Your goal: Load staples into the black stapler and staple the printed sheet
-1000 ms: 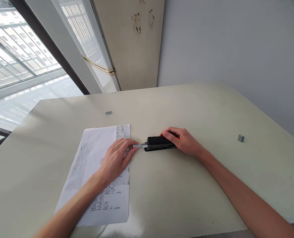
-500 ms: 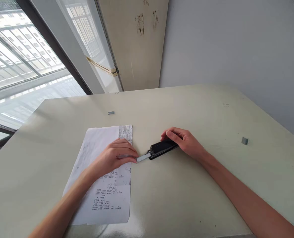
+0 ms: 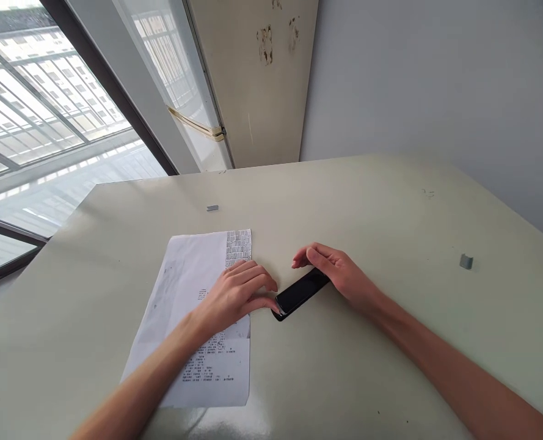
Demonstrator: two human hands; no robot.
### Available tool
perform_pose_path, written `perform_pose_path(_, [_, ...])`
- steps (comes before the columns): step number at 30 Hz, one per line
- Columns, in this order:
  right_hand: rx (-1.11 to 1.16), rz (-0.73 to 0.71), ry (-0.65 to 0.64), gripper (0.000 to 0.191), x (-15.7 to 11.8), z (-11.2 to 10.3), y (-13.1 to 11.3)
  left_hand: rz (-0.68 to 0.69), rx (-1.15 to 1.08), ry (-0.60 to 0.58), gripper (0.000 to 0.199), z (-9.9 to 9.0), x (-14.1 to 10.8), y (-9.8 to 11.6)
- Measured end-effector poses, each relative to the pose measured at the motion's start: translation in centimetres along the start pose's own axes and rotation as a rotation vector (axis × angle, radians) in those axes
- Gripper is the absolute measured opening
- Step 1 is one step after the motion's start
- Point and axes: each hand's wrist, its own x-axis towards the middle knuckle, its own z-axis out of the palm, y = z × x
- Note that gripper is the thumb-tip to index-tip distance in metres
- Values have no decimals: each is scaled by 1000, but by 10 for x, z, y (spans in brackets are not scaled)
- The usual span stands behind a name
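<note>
A black stapler (image 3: pixel 301 291) lies slantwise on the table, just right of the printed paper. My right hand (image 3: pixel 333 269) curls around its far right end and holds it. At the opposite end, the thumb of my left hand (image 3: pixel 244 290) presses against the stapler's tip. The other fingers of that hand are bent and stand apart from the thumb, with nothing between them. Under my left hand and forearm lies the paper (image 3: pixel 193 250), which carries print and a dense patterned block at its top right corner.
The pale table (image 3: pixel 344 366) reaches back to a worn cabinet panel (image 3: pixel 266 98) and a grey wall (image 3: pixel 427 79). A small grey strip (image 3: pixel 212 208) lies behind the paper, and another small grey piece (image 3: pixel 466 261) lies at the right. A window (image 3: pixel 46 91) is at the left.
The silver rail that stuck out of the stapler has gone inside it. My left hand has moved right, up to the stapler's end, its thumb now apart from the fingers.
</note>
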Motion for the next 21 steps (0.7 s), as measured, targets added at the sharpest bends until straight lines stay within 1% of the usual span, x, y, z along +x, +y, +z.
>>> perform_pose_path(5, [-2, -11, 3, 49, -1, 3, 3, -8, 18, -19, 37, 1, -2, -6])
perform_pose_path(7, [-24, -4, -11, 46, 0, 0, 5, -12, 15, -5, 37, 2, -2, -6])
perform_pose_path(9, [-68, -21, -58, 40, 0, -3, 7, -5, 7, 4, 36, 0, -2, -4])
perform_pose_path(11, [-142, -96, -146, 34, 0, -7, 10, 7, -13, -18, 38, -8, -2, -6])
perform_pose_path(12, [-186, -148, -189, 35, 0, -8, 11, -3, -19, -28, 42, -14, -2, -9])
perform_pose_path(14, [-266, -237, -241, 37, -1, -10, 14, -82, 7, -12, 46, -29, -5, -23])
perform_pose_path(15, [-294, -259, -248, 35, -1, -10, 15, -151, 49, 14, 44, -38, -6, -33])
perform_pose_path(18, [-309, -260, -234, 28, -1, -9, 16, -350, 257, 105, 41, -59, -12, -71])
perform_pose_path(19, [-303, -251, -226, 28, -1, -7, 16, -394, 309, 131, 41, -63, -13, -83])
perform_pose_path(21, [-291, -232, -210, 27, -1, -5, 16, -449, 368, 142, 41, -67, -15, -101])
